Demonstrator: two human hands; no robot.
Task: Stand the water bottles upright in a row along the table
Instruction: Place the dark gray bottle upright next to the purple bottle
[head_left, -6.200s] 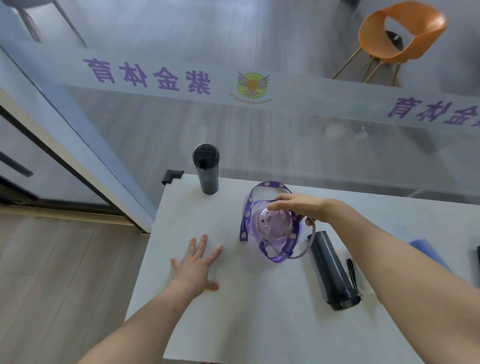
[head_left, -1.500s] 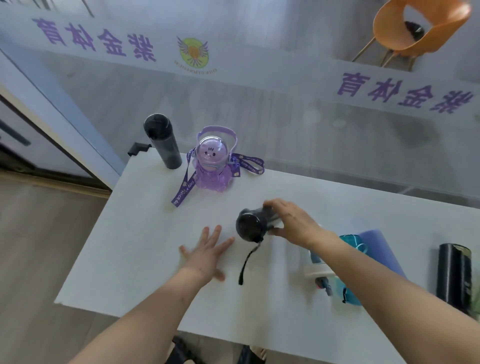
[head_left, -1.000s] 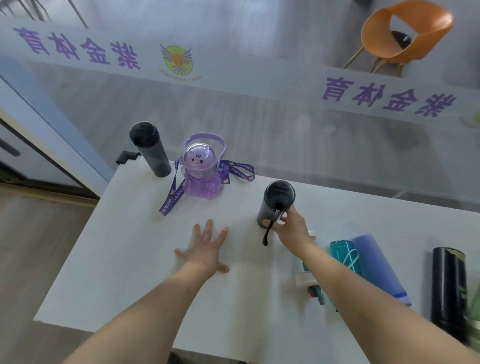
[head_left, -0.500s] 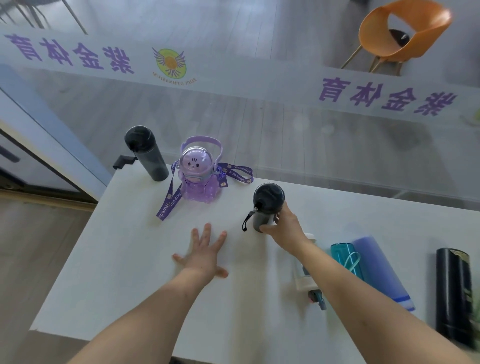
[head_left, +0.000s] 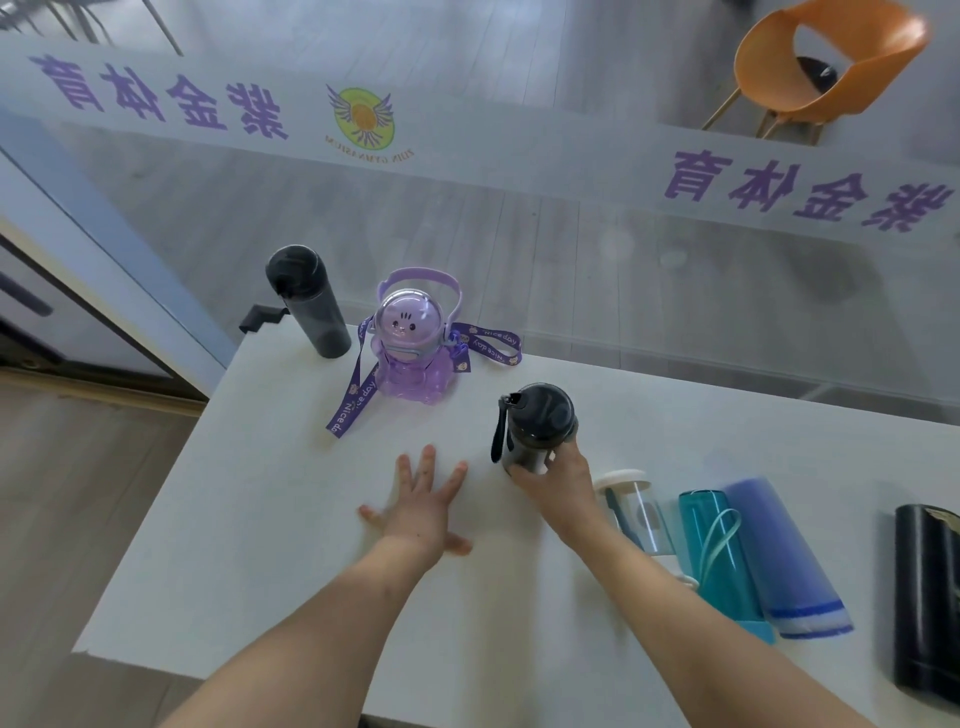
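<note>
I'm holding dark bottle (head_left: 537, 428) upright in right hand (head_left: 553, 486), fingers wrapping low. Left hand (head_left: 423, 506) lying flat, open, empty. Clear bottle (head_left: 636, 512) lying just right, nearer right hand, pointing far-near.

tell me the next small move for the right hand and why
Probably open the grip and let go of the dark bottle with the strap: it already looks upright on the table, third after the tall black bottle and purple bottle. The right hand could then go for the clear bottle lying beside it.
</note>
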